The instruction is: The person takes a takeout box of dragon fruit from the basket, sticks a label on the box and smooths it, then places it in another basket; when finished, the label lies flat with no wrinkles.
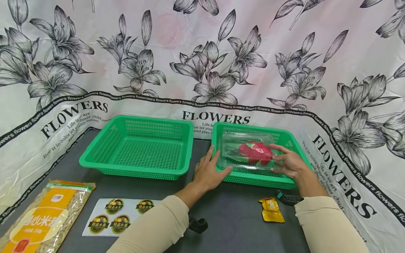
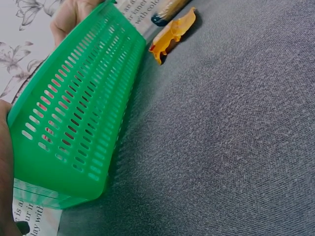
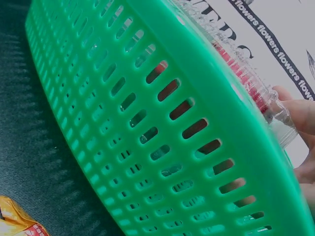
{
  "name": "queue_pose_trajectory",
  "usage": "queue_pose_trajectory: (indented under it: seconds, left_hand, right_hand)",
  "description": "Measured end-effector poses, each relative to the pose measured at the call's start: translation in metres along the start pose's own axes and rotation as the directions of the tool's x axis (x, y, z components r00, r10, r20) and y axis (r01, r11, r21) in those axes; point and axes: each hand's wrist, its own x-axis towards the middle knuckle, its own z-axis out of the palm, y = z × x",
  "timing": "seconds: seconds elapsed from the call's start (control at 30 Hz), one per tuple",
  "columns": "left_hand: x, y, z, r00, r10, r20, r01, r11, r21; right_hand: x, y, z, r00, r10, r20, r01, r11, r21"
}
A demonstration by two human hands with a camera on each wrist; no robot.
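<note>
A clear plastic box with a red dragon fruit inside lies in the right green basket. At the box's right end, my right hand holds its corner between thumb and fingers; the right wrist view shows those fingers at the clear edge above the basket rim. My left hand is at the basket's left rim, fingers spread and thumb extended toward the box's near left corner. In the left wrist view, part of the left hand shows beside the basket's end.
A second green basket stands to the left. Nearer me are a sheet of round stickers, a yellow bag at far left and a small yellow packet. A flower-printed cloth rises behind the baskets.
</note>
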Motion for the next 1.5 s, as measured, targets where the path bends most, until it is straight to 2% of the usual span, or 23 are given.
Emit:
queue_pose_trajectory:
  seconds: [0.13,0.47,0.77,1.03,1.5]
  left_hand:
    - [0.001,0.000,0.001,1.000,-0.002,-0.001,0.002,1.000,0.008]
    - [0.001,0.003,-0.001,1.000,0.000,0.004,0.000,1.000,0.010]
    - [0.001,0.004,-0.002,1.000,0.000,-0.002,0.000,1.000,0.017]
    - [0.001,0.003,-0.003,1.000,-0.006,0.008,0.006,1.000,0.022]
    - [0.000,0.002,-0.001,1.000,-0.001,0.021,0.000,1.000,0.025]
  right_hand:
    - [-0.001,-0.001,-0.002,1.000,-0.014,-0.006,0.014,1.000,0.004]
    - [-0.008,-0.006,-0.003,0.999,-0.032,-0.035,0.036,0.992,0.119]
    - [-0.016,-0.012,-0.007,0.999,-0.055,0.001,0.053,0.974,0.221]
    - [-0.027,-0.023,-0.007,0.996,-0.080,0.047,0.064,0.960,0.273]
    - [-0.051,-0.041,-0.004,0.985,-0.126,0.121,0.085,0.952,0.295]
